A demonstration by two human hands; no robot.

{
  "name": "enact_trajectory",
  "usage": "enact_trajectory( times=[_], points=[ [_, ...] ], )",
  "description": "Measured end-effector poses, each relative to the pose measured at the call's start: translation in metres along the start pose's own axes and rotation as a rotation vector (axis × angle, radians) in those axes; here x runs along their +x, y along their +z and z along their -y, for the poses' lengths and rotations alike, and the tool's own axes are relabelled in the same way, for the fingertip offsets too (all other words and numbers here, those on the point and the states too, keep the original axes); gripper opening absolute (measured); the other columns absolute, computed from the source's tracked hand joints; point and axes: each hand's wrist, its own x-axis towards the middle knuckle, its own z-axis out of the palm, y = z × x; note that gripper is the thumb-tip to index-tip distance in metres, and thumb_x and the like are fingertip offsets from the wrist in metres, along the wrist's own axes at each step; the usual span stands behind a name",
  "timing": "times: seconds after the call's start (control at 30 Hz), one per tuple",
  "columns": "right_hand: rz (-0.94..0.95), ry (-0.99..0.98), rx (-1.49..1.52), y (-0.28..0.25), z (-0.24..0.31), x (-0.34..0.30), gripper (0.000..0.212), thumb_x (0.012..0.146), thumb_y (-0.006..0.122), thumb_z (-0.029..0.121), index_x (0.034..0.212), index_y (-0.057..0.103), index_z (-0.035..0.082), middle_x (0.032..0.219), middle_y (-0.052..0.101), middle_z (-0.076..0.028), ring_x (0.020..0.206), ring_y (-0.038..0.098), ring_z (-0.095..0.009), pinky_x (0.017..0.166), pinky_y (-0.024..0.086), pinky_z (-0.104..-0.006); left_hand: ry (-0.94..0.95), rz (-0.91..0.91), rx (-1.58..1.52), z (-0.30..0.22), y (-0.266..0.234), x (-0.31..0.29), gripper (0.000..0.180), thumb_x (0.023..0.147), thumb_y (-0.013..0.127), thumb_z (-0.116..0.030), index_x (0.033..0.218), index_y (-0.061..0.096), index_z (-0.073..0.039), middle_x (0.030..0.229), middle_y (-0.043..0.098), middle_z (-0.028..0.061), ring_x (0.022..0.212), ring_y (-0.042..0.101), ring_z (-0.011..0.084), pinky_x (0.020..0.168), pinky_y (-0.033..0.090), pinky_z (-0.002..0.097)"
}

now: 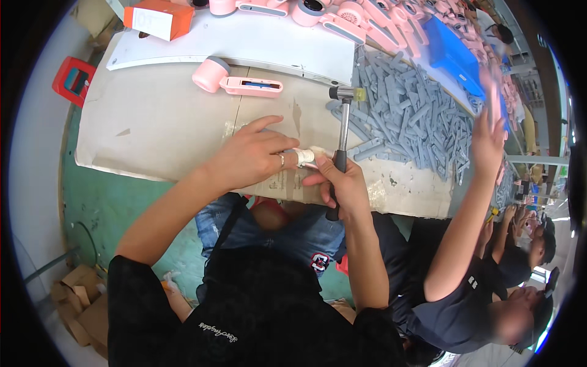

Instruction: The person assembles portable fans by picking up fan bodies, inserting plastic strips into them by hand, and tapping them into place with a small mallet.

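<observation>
My right hand (342, 180) grips the black handle of a small hammer (344, 116), whose head points away from me over the cardboard-covered bench (159, 122). My left hand (254, 153) rests on the bench and pinches a small white part (306, 155) between its fingers, right beside the right hand's thumb. A pink handheld fan body (235, 79) lies further out on the bench, beyond the left hand.
A heap of grey plastic parts (409, 116) lies to the right of the hammer. Several pink fan bodies (342, 18), a blue tray (455, 55) and an orange box (159, 18) sit at the far edge. A co-worker's arm (471, 202) reaches over the bench at right.
</observation>
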Motion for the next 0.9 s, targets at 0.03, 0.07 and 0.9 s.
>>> enact_trajectory(
  times=[0.03,0.07,0.9],
  points=[
    [-0.003,-0.011,0.005,0.0,-0.001,0.0,0.033,0.101,0.065,0.028,0.111,0.068,-0.003,0.073,0.072,-0.014,0.039,0.045,-0.008,0.035,0.03,-0.0235,0.023,0.012,0.032,0.0,0.001,0.0,0.018,0.084,0.061,-0.017,0.098,0.073,-0.019,0.112,0.07,-0.0008,0.099,0.069,0.0149,0.114,0.041,0.0457],
    [-0.006,-0.023,0.01,0.0,-0.005,0.001,0.033,0.101,0.064,0.029,0.11,0.068,-0.003,0.072,0.072,-0.014,0.038,0.044,-0.007,0.035,0.03,-0.0231,0.047,0.024,0.063,0.001,0.003,-0.001,0.019,0.084,0.061,-0.017,0.099,0.072,-0.019,0.112,0.071,-0.0007,0.098,0.069,0.0147,0.113,0.042,0.0454],
    [-0.349,-0.452,-0.765,-0.009,-0.07,-0.128,0.041,0.11,0.04,0.021,0.147,0.041,0.001,0.064,0.054,-0.002,0.048,0.053,-0.007,0.044,0.038,-0.0255,0.05,-0.027,0.049,0.001,0.004,0.001,0.015,0.082,0.071,-0.015,0.096,0.074,-0.015,0.101,0.071,-0.0011,0.098,0.069,0.015,0.107,0.047,0.0469]
  ],
)
